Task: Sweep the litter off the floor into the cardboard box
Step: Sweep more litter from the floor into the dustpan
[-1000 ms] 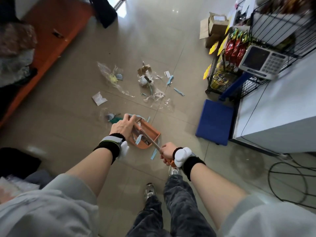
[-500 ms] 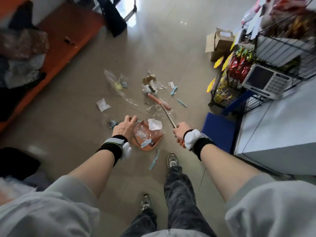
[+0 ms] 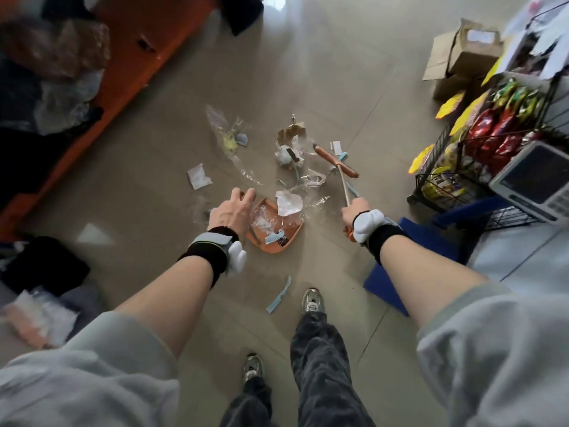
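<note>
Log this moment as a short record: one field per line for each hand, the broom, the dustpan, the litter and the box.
left hand: left hand hovers at the dustpan's left edge, fingers loosely spread; grip not clear
right hand: right hand grips the broom handle
broom: orange-headed broom reaches into the litter beyond the dustpan
dustpan: orange dustpan on the floor, already holding clear wrap and paper scraps
litter: litter pile still on the tiles; a blue strip lies near the shoe
cardboard box: cardboard box stands open, far right by the snack rack
</note>
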Demonstrator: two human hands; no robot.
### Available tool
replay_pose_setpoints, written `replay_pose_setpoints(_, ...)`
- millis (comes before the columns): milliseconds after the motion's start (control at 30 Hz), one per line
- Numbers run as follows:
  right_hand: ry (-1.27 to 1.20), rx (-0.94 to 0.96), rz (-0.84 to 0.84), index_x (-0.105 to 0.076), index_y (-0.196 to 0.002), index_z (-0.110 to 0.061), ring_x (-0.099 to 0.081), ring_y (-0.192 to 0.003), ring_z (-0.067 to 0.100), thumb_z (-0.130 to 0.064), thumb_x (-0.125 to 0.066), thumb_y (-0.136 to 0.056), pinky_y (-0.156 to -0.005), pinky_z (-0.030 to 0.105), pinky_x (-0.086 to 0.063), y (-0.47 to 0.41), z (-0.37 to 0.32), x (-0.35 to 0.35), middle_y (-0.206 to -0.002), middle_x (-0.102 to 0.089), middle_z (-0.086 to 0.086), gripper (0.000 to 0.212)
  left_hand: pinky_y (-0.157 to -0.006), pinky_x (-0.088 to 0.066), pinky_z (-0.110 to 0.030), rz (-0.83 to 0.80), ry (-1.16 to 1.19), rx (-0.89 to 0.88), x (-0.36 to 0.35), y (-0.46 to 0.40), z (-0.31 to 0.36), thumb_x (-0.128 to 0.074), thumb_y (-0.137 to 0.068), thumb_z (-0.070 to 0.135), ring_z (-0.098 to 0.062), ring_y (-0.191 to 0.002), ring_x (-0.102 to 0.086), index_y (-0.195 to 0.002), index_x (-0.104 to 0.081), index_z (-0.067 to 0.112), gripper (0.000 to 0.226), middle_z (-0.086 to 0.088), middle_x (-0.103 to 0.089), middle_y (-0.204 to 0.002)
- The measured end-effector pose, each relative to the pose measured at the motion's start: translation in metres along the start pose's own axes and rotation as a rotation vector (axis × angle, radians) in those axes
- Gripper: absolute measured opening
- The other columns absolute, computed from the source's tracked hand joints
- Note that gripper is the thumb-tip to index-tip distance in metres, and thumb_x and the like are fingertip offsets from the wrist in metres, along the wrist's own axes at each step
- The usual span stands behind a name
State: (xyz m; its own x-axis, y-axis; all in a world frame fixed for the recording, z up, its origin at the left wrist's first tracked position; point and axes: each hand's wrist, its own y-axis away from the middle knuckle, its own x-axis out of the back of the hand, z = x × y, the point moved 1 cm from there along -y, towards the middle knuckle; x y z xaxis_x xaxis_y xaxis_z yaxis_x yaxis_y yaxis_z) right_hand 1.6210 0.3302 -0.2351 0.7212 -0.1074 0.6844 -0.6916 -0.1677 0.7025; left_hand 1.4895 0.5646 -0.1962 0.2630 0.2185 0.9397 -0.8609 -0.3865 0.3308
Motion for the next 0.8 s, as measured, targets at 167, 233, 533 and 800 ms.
replay_pose_setpoints(167,-0.081,-0.007,-0.114,-0.067,-0.111,-0.015,-0.062,-0.094,0.011,-0.013,-0.048,-0.093,-0.068,0.016,-0.046,-0.065,0.006,0.006,-0.116,-0.067,0.0,0.026,-0.057,-0.045,-0.04,0.016,-0.015,-0.021,0.008,-0.034,0.003,-0.048,-0.083,-0.005,-0.033,-0.076,-0.06,-0.118,-0.037,0.026,0.048,-0.006,-0.043,-0.107)
replay_pose_setpoints(233,0.2,0.107,-0.069,-0.067,-0.099,-0.019,-0.061,-0.1,0.01,-0.009,-0.046,-0.092,-0.069,0.017,-0.037,-0.071,0.009,0.008,-0.112,-0.063,-0.011,0.024,-0.055,-0.04,-0.038,0.008,-0.043,-0.032,0.006,-0.04,0.009,-0.048,-0.082,-0.005,-0.033,-0.076,-0.06,-0.12,-0.038,0.025,0.05,-0.006,-0.042,-0.108)
replay_pose_setpoints(533,-0.043,-0.024,-0.154,-0.06,-0.094,-0.016,-0.064,-0.108,0.02,-0.016,-0.056,-0.087,-0.089,0.023,-0.047,-0.059,-0.011,0.0,-0.106,-0.062,0.005,0.008,-0.054,-0.041,-0.039,-0.014,-0.066,-0.082,0.01,-0.059,0.019,-0.049,-0.074,-0.01,-0.031,-0.072,-0.056,-0.125,-0.036,0.023,0.062,-0.007,-0.04,-0.108)
replay_pose_setpoints(800,-0.189,-0.002,-0.229,-0.062,-0.118,0.002,-0.066,-0.092,0.027,-0.016,-0.057,-0.091,-0.089,0.039,-0.056,-0.006,-0.019,-0.063,-0.113,-0.067,0.021,0.033,-0.055,-0.039,-0.038,-0.033,-0.059,-0.124,0.019,-0.047,0.012,-0.049,-0.074,-0.011,-0.035,-0.076,-0.059,-0.125,-0.037,0.021,0.061,-0.009,-0.042,-0.113)
